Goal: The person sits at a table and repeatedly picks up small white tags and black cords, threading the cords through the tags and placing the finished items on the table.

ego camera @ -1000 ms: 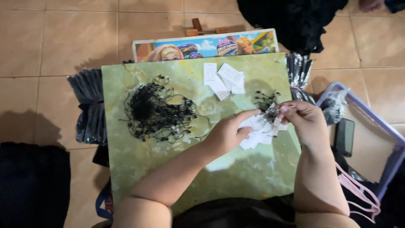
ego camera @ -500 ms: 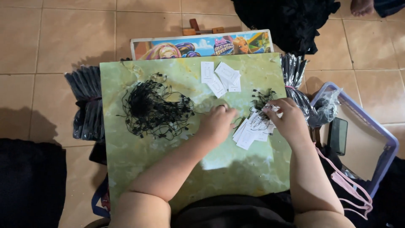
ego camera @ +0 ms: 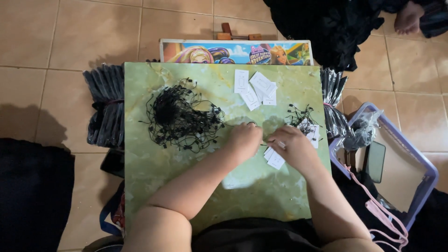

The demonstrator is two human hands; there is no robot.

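A green marbled board (ego camera: 163,182) lies across my lap. A tangled pile of black strings (ego camera: 179,119) sits on its left half. My left hand (ego camera: 245,137) rests knuckles-up just right of that pile, fingers curled on a thin black string. My right hand (ego camera: 294,147) is close beside it, closed over a small stack of white paper tags (ego camera: 275,158). A smaller heap of strung tags (ego camera: 305,123) lies beyond my right hand. Several loose white tags (ego camera: 254,88) lie near the board's far edge.
Bundles of black plastic sleeves (ego camera: 105,109) lie left of the board, another bundle (ego camera: 333,93) on the right. A purple-rimmed bin (ego camera: 431,175) with a phone (ego camera: 374,161) stands at right. A colourful picture board (ego camera: 235,52) lies behind. Tiled floor surrounds; another person's foot (ego camera: 408,16) shows top right.
Both hands have come down toward me and closer together on the board. The right hand carried the white tags with it, away from the small strung heap.
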